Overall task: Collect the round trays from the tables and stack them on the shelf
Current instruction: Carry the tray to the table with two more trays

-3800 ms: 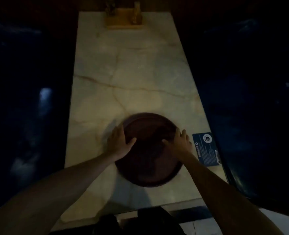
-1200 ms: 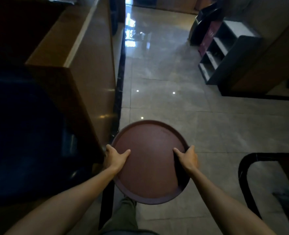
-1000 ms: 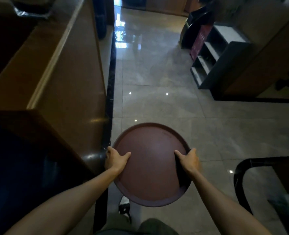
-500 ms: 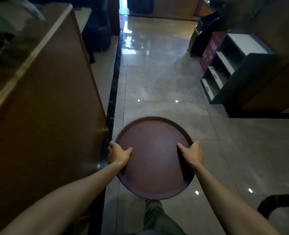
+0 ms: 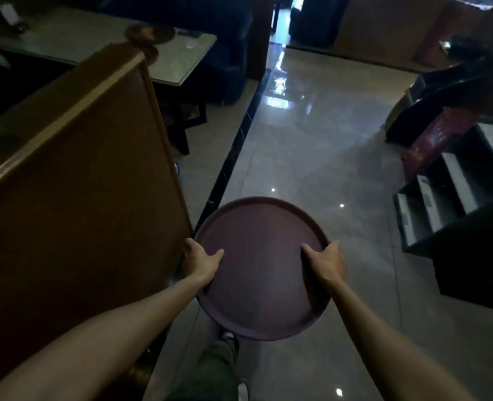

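A round dark-brown tray (image 5: 261, 267) is held level in front of me over the tiled aisle. My left hand (image 5: 200, 260) grips its left rim, thumb on top. My right hand (image 5: 327, 261) grips its right rim the same way. Another round tray (image 5: 151, 34) lies on a marble-topped table (image 5: 181, 62) at the upper left, partly hidden behind a wooden partition. A dark shelf unit (image 5: 453, 192) with pale shelves stands at the right side of the aisle.
A tall wooden booth partition (image 5: 74, 180) fills the left, close to my left hand. Glossy floor tiles (image 5: 306, 134) run ahead between the partition and the shelf. A red-and-black stand (image 5: 436, 131) sits beyond the shelf. Dark seats surround the far table.
I lifted the tray off a marble table, turned and walked down the aisle. Over the last second the partition end, the far table and the shelf have drawn closer.
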